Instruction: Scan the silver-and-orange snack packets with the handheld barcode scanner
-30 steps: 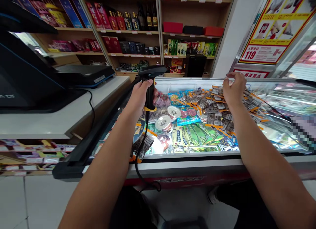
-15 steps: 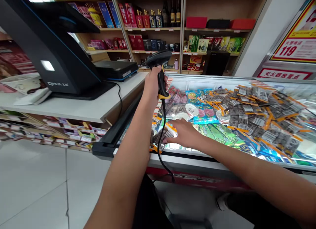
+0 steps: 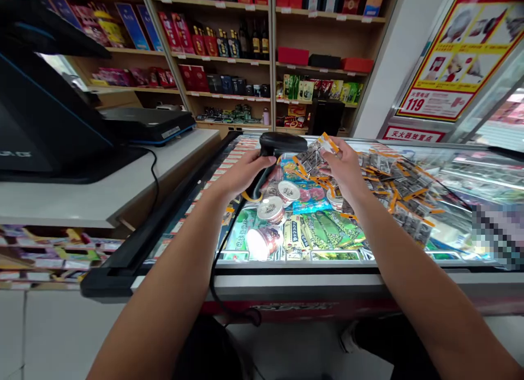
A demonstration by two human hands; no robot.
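My left hand (image 3: 249,175) is wrapped round the handle of a black barcode scanner (image 3: 282,143) with yellow trim; its head points right. The scanner's cable (image 3: 221,249) hangs down over the freezer's front edge. My right hand (image 3: 344,164) grips a small clear-and-orange snack packet (image 3: 313,155), raised just in front of the scanner head. Beneath both hands is the glass top of a chest freezer (image 3: 311,281). To the right a heap of similar packets (image 3: 397,178) lies on the glass. Round tubs (image 3: 270,209) and green ice-pop bags (image 3: 331,230) show below my hands.
A counter (image 3: 172,167) on the left carries a black checkout terminal (image 3: 49,123) and a flat scale (image 3: 147,123). Stocked shelves (image 3: 221,58) stand behind the freezer. At the right are a wall poster (image 3: 454,58) and a pixelated patch (image 3: 499,235).
My right hand has moved up from the freezer's front left and now holds a packet by the scanner. The scanner has come lower and turned to point right. The view has shifted right.
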